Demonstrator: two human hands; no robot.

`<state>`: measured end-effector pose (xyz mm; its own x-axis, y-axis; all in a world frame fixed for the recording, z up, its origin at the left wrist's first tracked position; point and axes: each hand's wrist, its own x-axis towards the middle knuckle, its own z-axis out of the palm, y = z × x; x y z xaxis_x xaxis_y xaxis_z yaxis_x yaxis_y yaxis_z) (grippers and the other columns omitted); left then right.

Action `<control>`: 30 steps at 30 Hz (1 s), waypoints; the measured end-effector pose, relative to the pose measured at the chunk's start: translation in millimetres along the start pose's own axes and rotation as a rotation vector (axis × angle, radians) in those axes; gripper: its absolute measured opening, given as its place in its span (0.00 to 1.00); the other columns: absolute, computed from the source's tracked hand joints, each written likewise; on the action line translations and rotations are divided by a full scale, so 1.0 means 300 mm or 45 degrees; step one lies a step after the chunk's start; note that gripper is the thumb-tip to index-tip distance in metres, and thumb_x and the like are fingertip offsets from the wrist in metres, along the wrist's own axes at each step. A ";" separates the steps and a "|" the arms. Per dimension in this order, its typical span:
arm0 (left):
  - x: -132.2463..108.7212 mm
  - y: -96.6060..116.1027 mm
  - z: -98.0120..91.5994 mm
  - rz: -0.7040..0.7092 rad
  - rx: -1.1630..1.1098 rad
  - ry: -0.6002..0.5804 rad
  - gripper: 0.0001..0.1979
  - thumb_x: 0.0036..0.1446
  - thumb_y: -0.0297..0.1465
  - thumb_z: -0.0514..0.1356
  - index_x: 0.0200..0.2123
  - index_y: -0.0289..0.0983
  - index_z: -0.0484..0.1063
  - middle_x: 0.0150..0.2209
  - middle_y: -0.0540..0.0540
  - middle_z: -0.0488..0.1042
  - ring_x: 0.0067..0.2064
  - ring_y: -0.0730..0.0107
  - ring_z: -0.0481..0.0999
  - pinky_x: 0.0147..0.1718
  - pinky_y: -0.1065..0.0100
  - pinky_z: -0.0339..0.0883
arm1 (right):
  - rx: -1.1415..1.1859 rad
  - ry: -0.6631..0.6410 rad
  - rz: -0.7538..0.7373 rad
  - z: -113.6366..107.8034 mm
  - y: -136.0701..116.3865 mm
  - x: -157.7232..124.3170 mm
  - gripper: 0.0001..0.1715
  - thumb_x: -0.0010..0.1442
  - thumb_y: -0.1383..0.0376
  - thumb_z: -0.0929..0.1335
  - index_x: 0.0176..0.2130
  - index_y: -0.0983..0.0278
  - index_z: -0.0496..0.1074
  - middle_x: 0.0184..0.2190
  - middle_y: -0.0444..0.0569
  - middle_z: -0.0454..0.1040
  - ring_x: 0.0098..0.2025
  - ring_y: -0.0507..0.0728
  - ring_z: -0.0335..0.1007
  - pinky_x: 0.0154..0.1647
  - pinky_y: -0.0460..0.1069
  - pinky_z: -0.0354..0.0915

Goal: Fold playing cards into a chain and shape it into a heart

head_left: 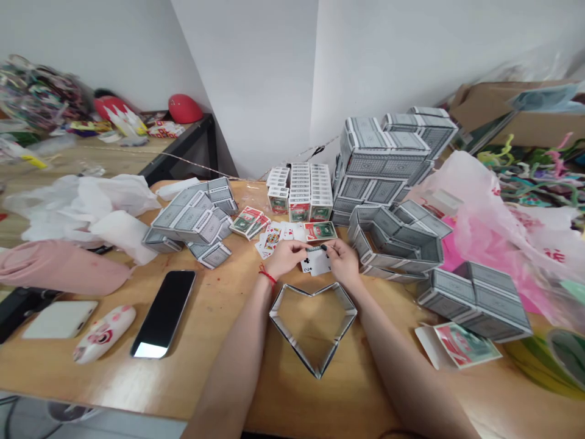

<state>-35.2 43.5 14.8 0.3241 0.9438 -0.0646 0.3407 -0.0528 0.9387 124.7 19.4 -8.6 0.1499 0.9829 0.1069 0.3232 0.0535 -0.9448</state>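
Note:
My left hand [287, 257] and my right hand [343, 261] meet near the middle of the table, fingers pinched on opposite ends of a playing card [314, 248], whose patterned edge shows. Just below it are white-faced cards [320, 263], one a two of clubs; whether they lie on the table or touch my fingers is unclear. Between my forearms stands a heart-shaped frame [292, 339] of joined cards, its point towards me. Beyond my left hand are loose face-up cards [271, 239] and a red and green card box [320, 230].
Grey-backed card structures stand at left [185, 213] and right [381, 158], with a hollow one [402, 262] beside my right hand. Rows of card boxes [299, 189] stand at the back. A phone [164, 314] lies left; an opened card box [466, 344] lies right.

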 end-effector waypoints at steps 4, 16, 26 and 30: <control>0.001 -0.018 -0.005 -0.005 -0.038 -0.011 0.14 0.43 0.24 0.53 0.34 0.31 0.74 0.32 0.45 0.76 0.30 0.73 0.72 0.30 0.73 0.64 | 0.002 0.000 0.018 0.000 0.013 0.003 0.11 0.50 0.59 0.61 0.28 0.63 0.68 0.23 0.44 0.69 0.25 0.52 0.60 0.25 0.45 0.54; -0.001 -0.015 0.008 0.110 -0.205 -0.036 0.18 0.44 0.24 0.58 0.42 0.33 0.67 0.31 0.47 0.73 0.29 0.74 0.72 0.26 0.74 0.66 | 0.326 -0.039 0.104 -0.002 0.000 0.021 0.14 0.48 0.57 0.64 0.32 0.65 0.68 0.25 0.45 0.70 0.25 0.51 0.62 0.24 0.44 0.57; 0.000 -0.039 0.006 0.075 -0.331 -0.214 0.26 0.43 0.23 0.59 0.49 0.35 0.59 0.36 0.44 0.71 0.28 0.75 0.72 0.26 0.73 0.69 | 0.296 -0.031 0.106 -0.002 0.006 0.025 0.15 0.48 0.58 0.63 0.34 0.65 0.69 0.26 0.47 0.71 0.23 0.51 0.62 0.22 0.44 0.57; 0.000 -0.045 0.002 0.126 -0.423 -0.238 0.28 0.44 0.22 0.58 0.50 0.37 0.57 0.39 0.44 0.70 0.29 0.75 0.72 0.27 0.73 0.69 | 0.270 -0.039 0.087 -0.003 0.013 0.028 0.16 0.49 0.59 0.63 0.36 0.65 0.70 0.30 0.49 0.73 0.28 0.53 0.65 0.25 0.45 0.59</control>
<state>-39.2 44.0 1.9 0.5065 0.8623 0.0001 0.0052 -0.0032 1.0000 128.1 27.6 -11.2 0.1354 0.9902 0.0340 0.1091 0.0192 -0.9938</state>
